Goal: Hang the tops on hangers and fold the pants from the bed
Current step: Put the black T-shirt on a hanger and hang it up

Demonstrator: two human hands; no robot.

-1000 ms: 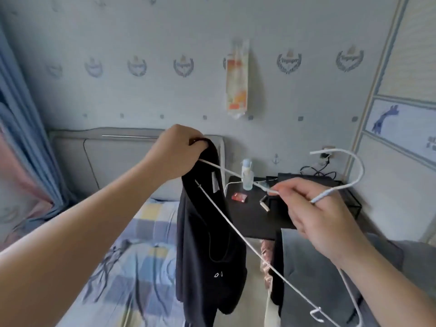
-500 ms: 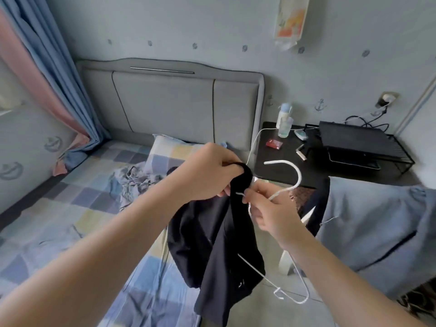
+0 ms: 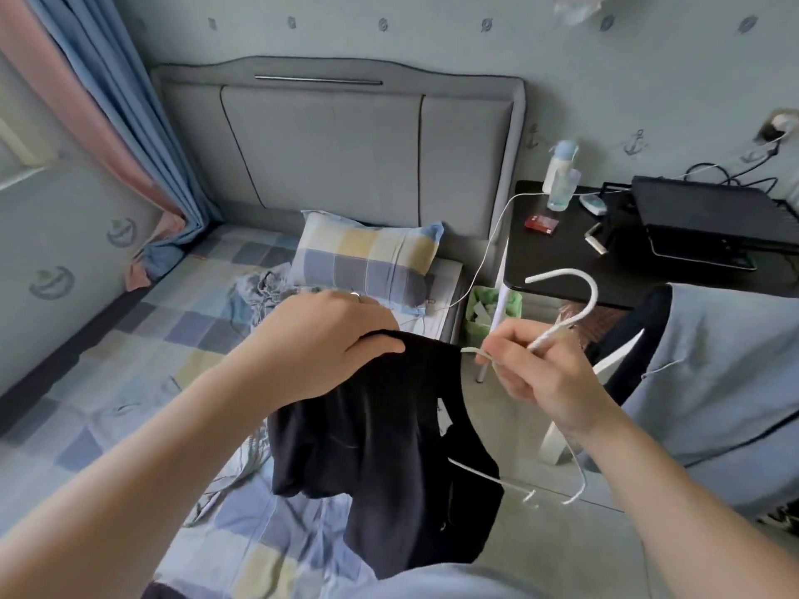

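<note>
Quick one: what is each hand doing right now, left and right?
Left hand: grips the black fabric top at its upper edge.
Right hand: holds the white wire hanger just below its hook.

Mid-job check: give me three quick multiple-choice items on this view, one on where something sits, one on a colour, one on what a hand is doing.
1. Where does the red box lie? A on the bed; B on the black side table; C on the floor.
2. What colour is the hanger? A white; B black; C red.
3. What is the left hand doing? A hanging free; B gripping the black top; C pressing flat on the bed.
Key: 1 B, the box lies on the dark tabletop; 2 A, its hook and wire are white; 3 B, its fingers curl over the top's upper edge.
</note>
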